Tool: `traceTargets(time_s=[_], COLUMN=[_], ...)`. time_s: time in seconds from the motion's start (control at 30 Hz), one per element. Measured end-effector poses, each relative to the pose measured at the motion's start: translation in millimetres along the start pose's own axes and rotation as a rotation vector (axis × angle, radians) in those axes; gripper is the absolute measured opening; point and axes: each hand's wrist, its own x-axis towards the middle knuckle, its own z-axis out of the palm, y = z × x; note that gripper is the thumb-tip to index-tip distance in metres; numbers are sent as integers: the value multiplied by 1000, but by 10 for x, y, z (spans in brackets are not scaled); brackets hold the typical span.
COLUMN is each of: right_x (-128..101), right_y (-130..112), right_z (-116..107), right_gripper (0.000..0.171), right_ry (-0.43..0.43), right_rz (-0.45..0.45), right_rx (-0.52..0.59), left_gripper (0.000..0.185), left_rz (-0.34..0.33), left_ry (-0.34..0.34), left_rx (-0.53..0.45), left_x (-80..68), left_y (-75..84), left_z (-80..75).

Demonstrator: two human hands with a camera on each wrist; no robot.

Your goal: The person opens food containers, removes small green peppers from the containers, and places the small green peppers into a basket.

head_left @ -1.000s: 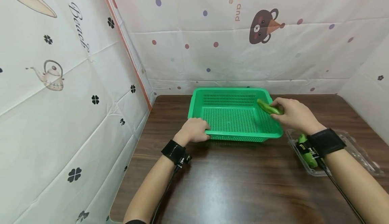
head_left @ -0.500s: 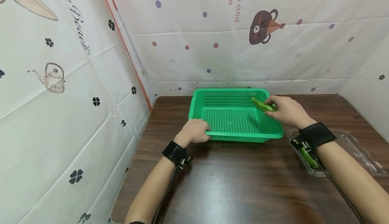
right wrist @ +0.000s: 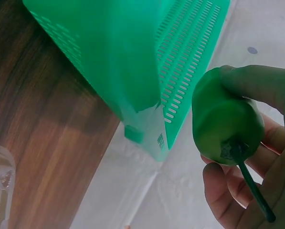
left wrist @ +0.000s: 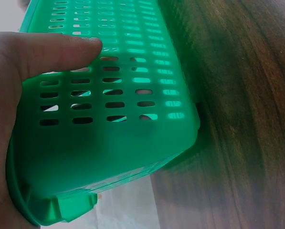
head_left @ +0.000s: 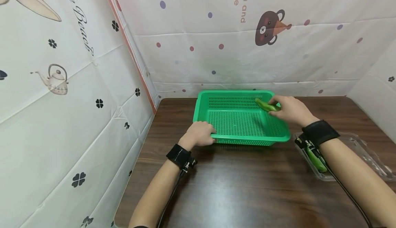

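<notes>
A green plastic basket (head_left: 241,138) with slotted walls stands on the table. My left hand (head_left: 199,133) grips its near left corner, and in the left wrist view the thumb (left wrist: 61,50) lies along the outer wall; some of the fingers are hidden behind the wall. Over the basket's right side, my right hand (head_left: 292,109) holds a long green pepper (head_left: 264,105) between thumb and fingers. The pepper's stem end (right wrist: 235,148) faces the right wrist camera. At the right, a clear plastic tray (head_left: 325,177) holds another green pepper (head_left: 315,159), partly covered by the right wrist.
The dark wood table (head_left: 229,183) reaches back to a printed white cloth (head_left: 185,63) behind the basket. More cloth (head_left: 71,118) hangs along the left edge. A clear lid-like part (head_left: 365,152) of the tray lies under the right forearm.
My right hand has moved a little to the left with the pepper, farther over the basket. The left hand has stayed on the basket's corner.
</notes>
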Motion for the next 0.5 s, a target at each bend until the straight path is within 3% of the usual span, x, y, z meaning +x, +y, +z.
traceTargets(time_s=[0.5], right_x=[152], right_y=[-56], right_z=[69], right_gripper=[38], right_ry=[-4], right_rz=[-6], right_rx=[5], left_gripper=[24], left_rz=[2], left_ry=[-5], left_rx=[-3], left_x=[14], left_y=[0], left_z=[6])
